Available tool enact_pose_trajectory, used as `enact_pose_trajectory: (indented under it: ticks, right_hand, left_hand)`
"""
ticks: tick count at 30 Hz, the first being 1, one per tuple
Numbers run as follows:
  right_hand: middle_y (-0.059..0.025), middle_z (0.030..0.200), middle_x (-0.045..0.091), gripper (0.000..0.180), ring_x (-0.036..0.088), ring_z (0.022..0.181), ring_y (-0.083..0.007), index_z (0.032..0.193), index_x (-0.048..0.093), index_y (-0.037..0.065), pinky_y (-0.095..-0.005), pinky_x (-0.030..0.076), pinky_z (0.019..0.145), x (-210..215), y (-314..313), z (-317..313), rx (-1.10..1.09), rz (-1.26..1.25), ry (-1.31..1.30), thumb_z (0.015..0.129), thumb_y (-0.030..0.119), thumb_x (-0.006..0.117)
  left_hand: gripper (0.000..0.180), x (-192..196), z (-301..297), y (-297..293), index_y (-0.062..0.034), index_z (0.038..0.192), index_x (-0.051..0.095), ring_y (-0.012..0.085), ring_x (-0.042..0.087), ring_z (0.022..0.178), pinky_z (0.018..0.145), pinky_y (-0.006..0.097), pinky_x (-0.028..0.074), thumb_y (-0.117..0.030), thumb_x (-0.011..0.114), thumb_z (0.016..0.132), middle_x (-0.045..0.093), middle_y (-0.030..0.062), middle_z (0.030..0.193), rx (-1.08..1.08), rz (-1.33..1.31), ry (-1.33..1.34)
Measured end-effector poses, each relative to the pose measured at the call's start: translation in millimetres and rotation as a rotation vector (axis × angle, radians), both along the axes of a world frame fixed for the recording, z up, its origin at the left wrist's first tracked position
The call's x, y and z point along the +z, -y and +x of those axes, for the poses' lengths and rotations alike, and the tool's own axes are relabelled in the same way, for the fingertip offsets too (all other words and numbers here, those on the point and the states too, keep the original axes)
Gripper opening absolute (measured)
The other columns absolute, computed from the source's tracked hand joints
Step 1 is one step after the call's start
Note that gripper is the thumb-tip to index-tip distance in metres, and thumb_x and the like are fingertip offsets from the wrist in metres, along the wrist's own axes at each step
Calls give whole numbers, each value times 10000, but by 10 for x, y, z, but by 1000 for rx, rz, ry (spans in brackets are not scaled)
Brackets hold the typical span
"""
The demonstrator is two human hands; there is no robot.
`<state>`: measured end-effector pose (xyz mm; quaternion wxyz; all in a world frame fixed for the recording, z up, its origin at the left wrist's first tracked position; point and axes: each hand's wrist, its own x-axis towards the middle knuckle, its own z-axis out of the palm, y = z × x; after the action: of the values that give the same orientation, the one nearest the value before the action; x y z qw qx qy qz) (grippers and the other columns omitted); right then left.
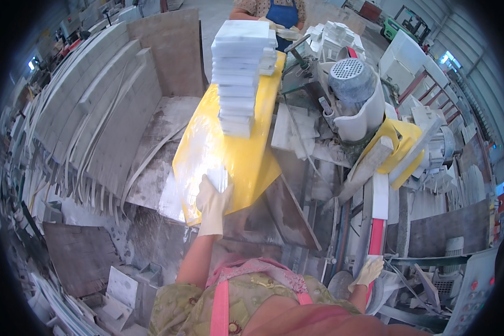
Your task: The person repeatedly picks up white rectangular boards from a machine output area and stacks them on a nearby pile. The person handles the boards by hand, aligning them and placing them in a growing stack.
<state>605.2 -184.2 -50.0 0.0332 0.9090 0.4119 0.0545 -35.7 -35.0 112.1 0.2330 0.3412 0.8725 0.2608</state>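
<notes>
My left hand (211, 204), in a cream glove, grips the near end of a small white stone tile (218, 178) over a yellow sheet (243, 162). Its thumb and fingers lie on either side of the tile. Farther along the sheet stands a tall stack of white tiles (238, 78), with a shorter stack (269, 59) behind it. At lower right, my gloved right hand (368, 273) rests at the near end of a red belt (377, 235), fingers stretched out and nothing visible in them. A white strip (380, 196) lies on the belt ahead of that hand.
Beyond the stacks stands another person in a blue apron (283, 14), wearing gloves. A motor-driven machine (353, 84) occupies the right side. Long stone slabs (112, 112) lean at left. A control panel with buttons (473, 297) sits at lower right.
</notes>
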Motion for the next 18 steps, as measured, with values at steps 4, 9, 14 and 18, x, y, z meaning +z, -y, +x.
enact_pose_trajectory:
  ticks: [4, 9, 14, 18]
  right_hand:
    - [-283, 1618, 318, 654, 340, 1472, -443, 1608, 306, 64, -526, 267, 1209, 69, 17, -108, -37, -1, 17, 1067, 423, 382]
    - [-272, 1630, 304, 669, 322, 1487, -438, 1618, 291, 75, -523, 260, 1215, 130, 66, -170, -75, -44, -35, 1064, 439, 383]
    - [-280, 1628, 301, 681, 308, 1493, -439, 1620, 285, 72, -526, 256, 1215, 79, 146, -134, -68, -30, -46, 1059, 441, 401]
    - [-299, 1619, 300, 697, 306, 1491, -446, 1620, 276, 63, -535, 259, 1210, 57, 199, -92, -63, -58, -58, 1051, 440, 422]
  left_hand:
    - [1064, -26, 2, -18, 30, 1541, 338, 429, 587, 1264, 1045, 467, 489, -515, 791, 747, 533, 271, 1438, -6, -54, -70]
    - [1000, -14, 34, -18, 35, 1522, 376, 420, 534, 1331, 1111, 466, 430, -458, 808, 767, 524, 268, 1467, 37, -39, -28]
    - [997, -55, 33, 7, 30, 1517, 378, 430, 542, 1313, 1098, 469, 439, -458, 817, 767, 532, 263, 1455, 30, -4, -53]
    - [992, -128, 24, 9, 13, 1523, 372, 436, 555, 1293, 1083, 473, 449, -439, 826, 766, 539, 261, 1445, 38, 35, -62]
